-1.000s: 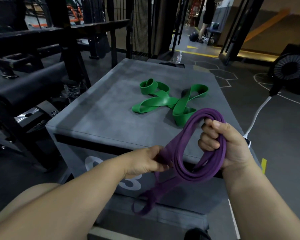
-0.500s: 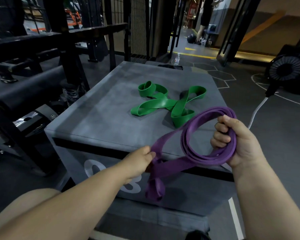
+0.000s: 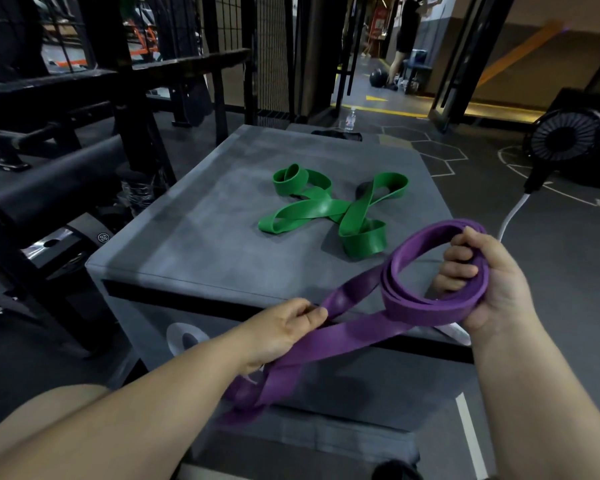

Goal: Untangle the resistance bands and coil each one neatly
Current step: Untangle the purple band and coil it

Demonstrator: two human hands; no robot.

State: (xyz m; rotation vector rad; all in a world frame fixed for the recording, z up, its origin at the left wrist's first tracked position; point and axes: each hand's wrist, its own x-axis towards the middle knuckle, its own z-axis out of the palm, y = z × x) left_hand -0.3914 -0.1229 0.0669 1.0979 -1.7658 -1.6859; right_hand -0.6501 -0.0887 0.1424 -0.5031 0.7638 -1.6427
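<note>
A person coils a purple band over the near edge of a grey gym box; compared with half a second ago, the loose tail hangs lower and further toward 7 o'clock below the left hand, no longer bunched up short, while the stacked coil sits much as it did; the green band has not moved.

The right hand holds the coil at the box's 5 o'clock corner; its fingers are curled tight through the ring and round the stacked turns, the coil running round the outside of the hand. The left hand, at 8 o'clock from the coil, has thumb and fingertips closed in a pinch on one flat strand; a second strand runs from the coil past the underside of that hand and drops in a loop in front of the box's face.

The green band lies twisted in loose loops on the box top, at 12 o'clock from the hands and apart from the purple one. A fan stands on the floor at 2 o'clock; a water bottle stands beyond the box's far edge.
</note>
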